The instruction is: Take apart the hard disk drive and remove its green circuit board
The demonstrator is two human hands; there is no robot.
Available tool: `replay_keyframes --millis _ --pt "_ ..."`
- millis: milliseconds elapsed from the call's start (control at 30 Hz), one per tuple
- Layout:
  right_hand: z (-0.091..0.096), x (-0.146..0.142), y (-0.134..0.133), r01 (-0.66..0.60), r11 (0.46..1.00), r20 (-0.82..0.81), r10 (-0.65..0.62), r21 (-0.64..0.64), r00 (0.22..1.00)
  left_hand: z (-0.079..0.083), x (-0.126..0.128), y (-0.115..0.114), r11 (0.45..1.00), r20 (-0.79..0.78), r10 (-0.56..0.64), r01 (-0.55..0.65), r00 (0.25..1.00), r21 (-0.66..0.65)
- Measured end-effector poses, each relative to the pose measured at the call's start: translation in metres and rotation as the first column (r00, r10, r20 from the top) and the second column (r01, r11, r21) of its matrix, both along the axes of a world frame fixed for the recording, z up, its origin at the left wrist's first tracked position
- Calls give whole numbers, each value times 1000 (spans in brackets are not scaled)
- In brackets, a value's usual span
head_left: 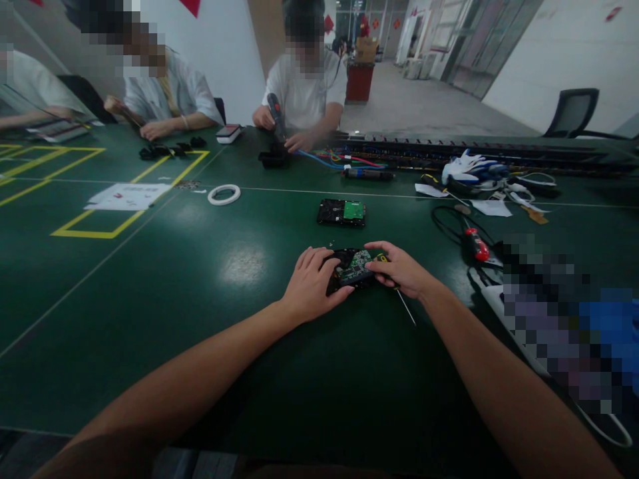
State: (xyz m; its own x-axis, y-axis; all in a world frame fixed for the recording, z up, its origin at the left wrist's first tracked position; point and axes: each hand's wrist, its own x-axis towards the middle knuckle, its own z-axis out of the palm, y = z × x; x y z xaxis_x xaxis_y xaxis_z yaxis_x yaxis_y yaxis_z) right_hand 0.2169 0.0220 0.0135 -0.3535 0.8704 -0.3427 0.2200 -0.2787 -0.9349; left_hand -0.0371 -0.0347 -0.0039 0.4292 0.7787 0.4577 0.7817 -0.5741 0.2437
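Observation:
On the green table (239, 346) in front of me lies a hard drive (341, 274) with its circuit board (358, 263) facing up. My left hand (313, 281) wraps the drive's left end, fingers over the far side and thumb along the near edge. A screwdriver (407, 307) with a yellow and black handle sits in my right hand (397, 267), its shaft pointing back toward me. Thumb and index finger of that hand touch the board's right end. Just beyond rests a second hard drive (331, 212) with a bright green board, apart from both hands.
A roll of white tape (223, 194) and paper sheets (128, 196) lie to the left. Gloves (472, 169), cables and a red-and-black tool (476, 245) are at right. Across the table, a person (309, 86) holds a power screwdriver (275, 113); other people sit further left.

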Motion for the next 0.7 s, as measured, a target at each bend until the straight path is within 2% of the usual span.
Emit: replay_keyframes --millis 233,433,700 --pt "3 4 0 -79 996 88 74 51 993 -1 0 1 997 12 -75 74 997 24" --pt "5 4 -1 -78 993 129 67 86 989 1 0 0 993 8 -117 116 993 20" --pt "5 7 0 -69 995 147 58 72 987 3 1 0 993 12 -118 118 993 -6"
